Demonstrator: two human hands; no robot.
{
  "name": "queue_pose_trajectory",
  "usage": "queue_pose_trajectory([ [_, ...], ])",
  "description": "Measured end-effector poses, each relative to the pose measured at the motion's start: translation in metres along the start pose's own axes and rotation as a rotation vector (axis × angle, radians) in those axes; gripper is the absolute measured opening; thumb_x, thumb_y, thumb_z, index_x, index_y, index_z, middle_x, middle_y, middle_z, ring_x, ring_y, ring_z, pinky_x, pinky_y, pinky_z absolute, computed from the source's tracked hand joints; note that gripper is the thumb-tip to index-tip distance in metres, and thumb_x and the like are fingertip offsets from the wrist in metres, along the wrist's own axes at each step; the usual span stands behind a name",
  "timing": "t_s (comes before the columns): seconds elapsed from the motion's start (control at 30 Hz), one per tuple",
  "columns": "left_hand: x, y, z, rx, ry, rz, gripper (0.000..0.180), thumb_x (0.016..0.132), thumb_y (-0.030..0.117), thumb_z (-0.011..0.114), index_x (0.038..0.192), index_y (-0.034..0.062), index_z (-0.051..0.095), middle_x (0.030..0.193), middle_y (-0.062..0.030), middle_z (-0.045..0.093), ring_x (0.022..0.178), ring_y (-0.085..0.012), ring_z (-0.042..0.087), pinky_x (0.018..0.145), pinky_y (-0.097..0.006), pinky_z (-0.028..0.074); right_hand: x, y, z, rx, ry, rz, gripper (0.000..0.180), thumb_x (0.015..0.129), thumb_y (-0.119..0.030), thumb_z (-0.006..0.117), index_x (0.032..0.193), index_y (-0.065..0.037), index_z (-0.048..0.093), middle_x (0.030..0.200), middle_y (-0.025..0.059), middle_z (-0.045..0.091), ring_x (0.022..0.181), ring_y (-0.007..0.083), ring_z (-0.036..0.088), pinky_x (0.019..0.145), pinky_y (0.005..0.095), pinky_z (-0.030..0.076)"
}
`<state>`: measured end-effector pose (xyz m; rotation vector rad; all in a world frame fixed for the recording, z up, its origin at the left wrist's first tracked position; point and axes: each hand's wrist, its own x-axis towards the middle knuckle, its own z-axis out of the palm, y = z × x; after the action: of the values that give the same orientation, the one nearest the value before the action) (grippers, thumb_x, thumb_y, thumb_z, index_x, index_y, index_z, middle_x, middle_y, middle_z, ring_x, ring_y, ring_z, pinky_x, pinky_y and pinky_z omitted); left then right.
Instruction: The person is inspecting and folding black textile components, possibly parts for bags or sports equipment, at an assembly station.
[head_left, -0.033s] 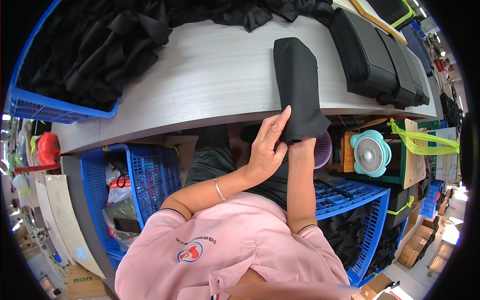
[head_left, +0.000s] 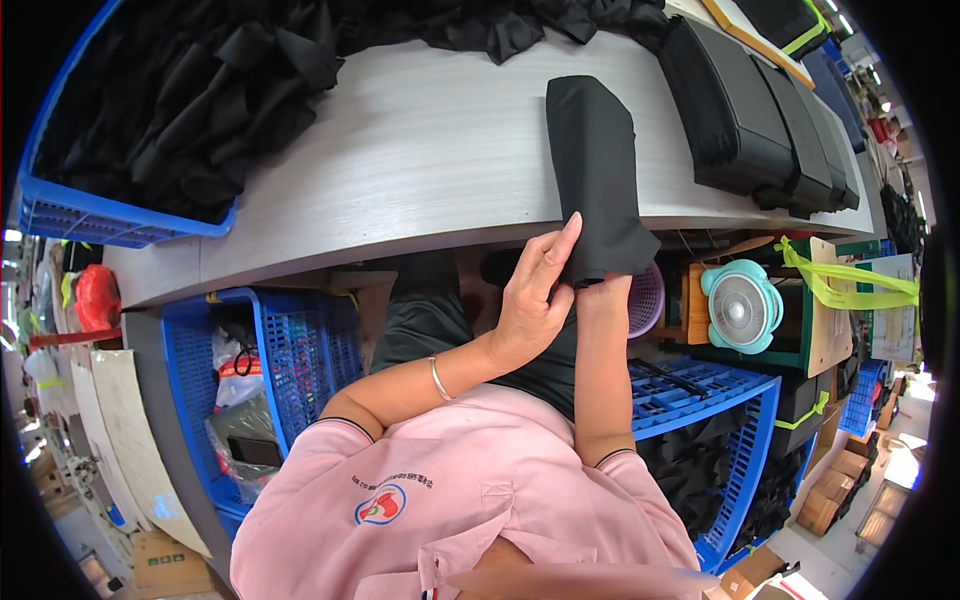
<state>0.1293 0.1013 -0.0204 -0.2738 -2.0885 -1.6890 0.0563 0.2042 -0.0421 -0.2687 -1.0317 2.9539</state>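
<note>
A long black fabric sleeve (head_left: 597,170) reaches from the table's front edge onto the light grey tabletop (head_left: 430,130). My right hand is inside its near end, so the fingers are hidden and only the wrist (head_left: 603,292) shows. With fingers stretched out, my left hand (head_left: 535,295) lies along the left side of the sleeve's near end, touching the cloth. Heaped black cloth pieces (head_left: 190,110) fill a blue crate (head_left: 125,215) at the table's far left. More loose black cloth (head_left: 490,30) lies along the far edge.
Flat black stacks (head_left: 730,110) stand at the table's right. Below it are a purple basket (head_left: 648,300), a small turquoise fan (head_left: 742,307) and a blue crate (head_left: 750,470) of black cloth. Another blue crate (head_left: 262,340) at my left holds plastic bags.
</note>
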Motion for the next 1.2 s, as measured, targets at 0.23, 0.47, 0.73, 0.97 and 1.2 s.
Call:
queue_pose_trajectory([
  [0.23, -0.003, -0.012, 0.001, 0.062, -0.006, 0.075, 0.085, 0.078, -0.020, 0.059, 0.155, 0.0109, 0.041, 0.125, -0.0098, 0.057, 0.090, -0.0164, 0.057, 0.074, -0.027, 0.051, 0.019, 0.008, -0.010, -0.029, -0.050, 0.026, 0.031, 0.101, -0.026, 0.057, 0.123, -0.004, 0.060, 0.109, 0.0078, 0.066, 0.091, 0.0183, 0.067, 0.076, 0.0310, 0.058],
  [0.47, 0.009, 0.005, -0.016, -0.175, -0.085, -0.010, 0.079, 0.083, -0.013, 0.063, 0.156, 0.0084, 0.040, 0.126, -0.0102, 0.055, 0.094, -0.0153, 0.057, 0.076, -0.026, 0.053, 0.011, -0.006, 0.018, -0.242, 0.128, 0.047, 0.039, 0.103, -0.029, 0.055, 0.133, -0.004, 0.053, 0.119, 0.0095, 0.063, 0.103, 0.0229, 0.065, 0.085, 0.0373, 0.058],
  [0.73, 0.013, -0.007, -0.029, 0.007, 0.081, -0.047, 0.052, 0.090, -0.002, 0.060, 0.141, 0.0031, 0.057, 0.110, -0.0172, 0.070, 0.078, -0.0177, 0.064, 0.073, -0.028, 0.054, 0.017, 0.016, 0.020, -0.126, 0.189, -0.127, 0.042, 0.103, -0.027, 0.057, 0.136, -0.002, 0.051, 0.127, 0.0102, 0.062, 0.111, 0.0262, 0.062, 0.099, 0.0401, 0.052],
  [0.97, 0.000, -0.050, -0.056, -0.360, 0.178, -0.708, 0.029, 0.103, 0.008, 0.050, 0.125, 0.0006, 0.068, 0.091, -0.0020, 0.072, 0.071, -0.0066, 0.064, 0.064, -0.020, 0.052, -0.001, -0.009, -0.006, -0.872, -0.354, -0.056, 0.017, 0.088, -0.005, 0.066, 0.101, 0.005, 0.066, 0.106, 0.0196, 0.069, 0.102, 0.0346, 0.064, 0.091, 0.0420, 0.050],
  [1.2, -0.022, -0.068, -0.028, -0.686, 0.056, -0.707, 0.025, 0.103, 0.013, 0.055, 0.118, -0.0025, 0.068, 0.102, -0.0058, 0.073, 0.082, -0.0107, 0.069, 0.067, -0.023, 0.054, -0.017, 0.024, 0.006, -2.035, -0.244, -0.800, 0.029, 0.081, -0.005, 0.063, 0.109, 0.003, 0.067, 0.112, 0.0197, 0.067, 0.108, 0.0394, 0.062, 0.098, 0.0513, 0.046],
])
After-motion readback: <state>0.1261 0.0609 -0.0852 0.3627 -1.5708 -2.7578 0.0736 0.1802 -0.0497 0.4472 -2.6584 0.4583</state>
